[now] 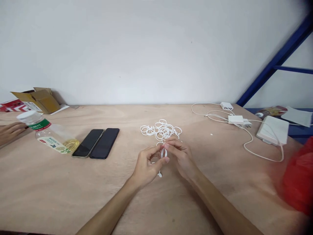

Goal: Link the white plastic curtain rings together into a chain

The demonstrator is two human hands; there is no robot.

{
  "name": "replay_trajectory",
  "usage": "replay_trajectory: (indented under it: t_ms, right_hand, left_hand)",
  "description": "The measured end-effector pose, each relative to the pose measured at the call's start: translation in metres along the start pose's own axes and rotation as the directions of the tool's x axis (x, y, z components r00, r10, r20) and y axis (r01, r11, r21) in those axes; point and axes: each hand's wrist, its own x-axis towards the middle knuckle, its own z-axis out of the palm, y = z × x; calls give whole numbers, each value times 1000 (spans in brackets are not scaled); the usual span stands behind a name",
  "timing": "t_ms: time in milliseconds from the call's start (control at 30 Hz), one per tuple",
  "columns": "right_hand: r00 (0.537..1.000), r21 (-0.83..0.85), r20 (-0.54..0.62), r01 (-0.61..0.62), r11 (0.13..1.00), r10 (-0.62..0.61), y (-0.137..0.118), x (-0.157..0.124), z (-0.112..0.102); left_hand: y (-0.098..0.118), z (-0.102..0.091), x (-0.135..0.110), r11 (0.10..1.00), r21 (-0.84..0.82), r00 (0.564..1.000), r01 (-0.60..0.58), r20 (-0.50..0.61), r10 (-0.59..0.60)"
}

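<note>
Nearest, a round white tab (159,175) shows just beside the left hand (145,164), at its five o'clock. That hand and the right hand (182,156) meet above the surface (117,192), each with a narrow grip pinching one white ring (166,153). From that ring, a tangled pile of white rings (165,131) lies at twelve o'clock. Two phones (104,143) lie side by side at nine o'clock, and a white charger (235,119) sits at two. Farther off, a cardboard box (46,100) stands at ten o'clock.
</note>
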Motion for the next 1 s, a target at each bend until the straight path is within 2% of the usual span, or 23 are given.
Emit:
replay_trajectory:
  t_ms: [100, 133, 167, 233, 300, 333, 400, 467, 600, 700, 767, 867, 933, 1000]
  right_hand:
    - [1000, -16, -13, 15, 1000, -16, 1, 2, 0]
    - [1000, -33, -14, 22, 999, -23, 3, 2, -1]
    - [999, -56, -14, 28, 998, -28, 4, 3, -1]
    - [999, -106, -14, 28, 994, -29, 5, 4, -2]
    - [1000, -137, -17, 20, 990, -22, 5, 4, -3]
    - [1000, -143, -22, 15, 990, -18, 5, 4, -2]
    - [1000, -146, -24, 6, 989, -10, 3, 3, -1]
    - [1000, -150, -24, -3, 989, 0, 1, 2, 0]
    - [999, -138, -30, -38, 990, 35, 0, 1, 1]
    - [998, -116, -31, -58, 992, 55, 2, 1, 0]
    - [997, -103, -38, -67, 992, 63, 2, 2, 0]
    - [996, -97, -54, -82, 992, 77, 2, 2, 0]
    - [994, -106, -69, -94, 990, 87, 1, 2, 1]
    - [992, -110, -83, -103, 989, 94, 1, 2, 2]
  left_hand:
    - [0, -19, 5, 954, 278, 993, -115, -6, 122]
    - [0, -29, 7, 900, 414, 987, -135, -24, 159]
    - [-2, -40, 11, 832, 546, 984, -100, -70, 164]
    - [-7, -61, 19, 639, 760, 961, 117, -249, 121]
    - [-16, -80, 26, 443, 822, 892, 357, -441, 100]
    - [-20, -88, 28, 375, 815, 858, 442, -506, 89]
    - [-30, -100, 31, 309, 791, 825, 529, -564, 33]
    - [-39, -106, 31, 293, 789, 830, 541, -557, -32]
    - [-48, -110, 29, 292, 803, 843, 520, -538, -19]
    - [-49, -109, 29, 328, 806, 855, 492, -518, -9]
    - [-46, -106, 30, 379, 807, 849, 453, -521, 93]
    - [-38, -95, 31, 550, 791, 824, 269, -485, 294]
    - [-31, -80, 30, 715, 696, 847, 60, -414, 333]
    - [-26, -60, 26, 847, 526, 892, -77, -343, 294]
